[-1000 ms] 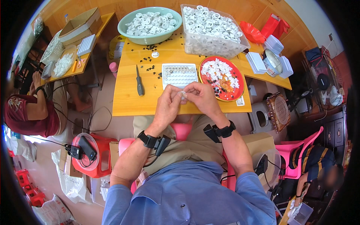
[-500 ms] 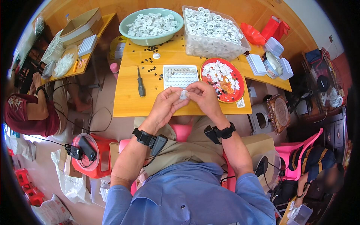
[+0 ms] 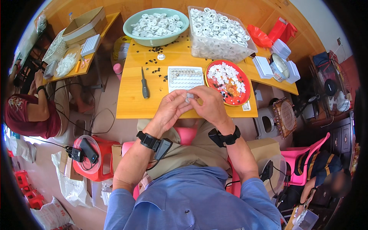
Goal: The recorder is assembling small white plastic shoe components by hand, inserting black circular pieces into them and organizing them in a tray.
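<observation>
Both my left hand [image 3: 168,110] and right hand [image 3: 211,105] pinched a small white plastic piece [image 3: 189,96] near the yellow wooden bench's [image 3: 128,101] front edge; slackening risked dropping it.

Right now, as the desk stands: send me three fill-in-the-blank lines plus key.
1. Of the left hand and right hand, the ____ one is nearer the plate.
2. The screwdriver lies to the ____ of the white tray.
3. The plate's main colour is ____.

Missing words: right; left; red.
</observation>
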